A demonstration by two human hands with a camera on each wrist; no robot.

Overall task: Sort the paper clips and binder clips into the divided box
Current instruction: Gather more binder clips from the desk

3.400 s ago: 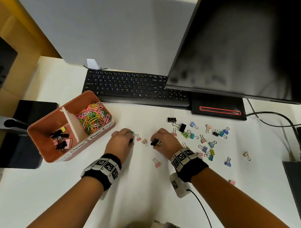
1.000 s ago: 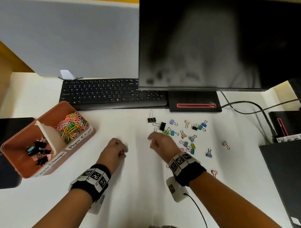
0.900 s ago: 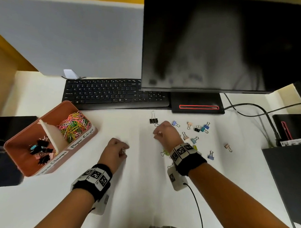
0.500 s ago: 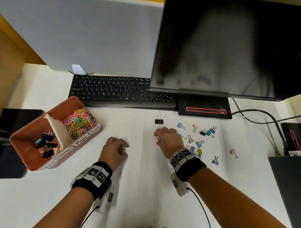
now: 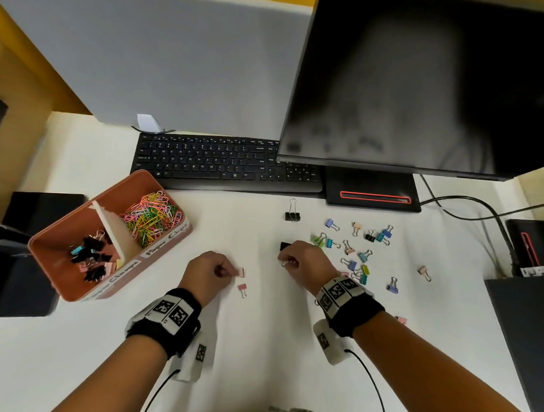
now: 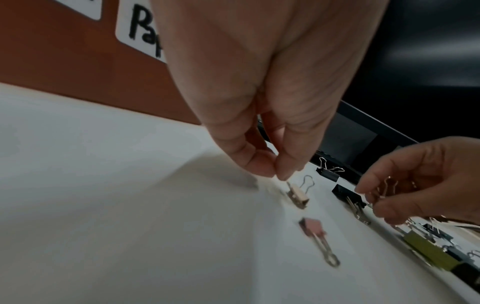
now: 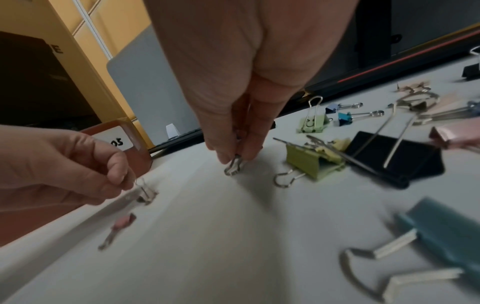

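One divided box (image 5: 78, 245), two hands (many clips, uncounted)

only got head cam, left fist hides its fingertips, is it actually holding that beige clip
observer: Yes. The left wrist view shows the left hand pinching one wire handle of the beige clip, whose body is on the desk.
operator: right hand got anything
observer: In the right wrist view the right hand pinches a wire handle; that clip's body is hidden.
operator: so is that the black clip by its knuckles
observer: No. In the right wrist view the black clip lies on the desk, apart from the fingers.
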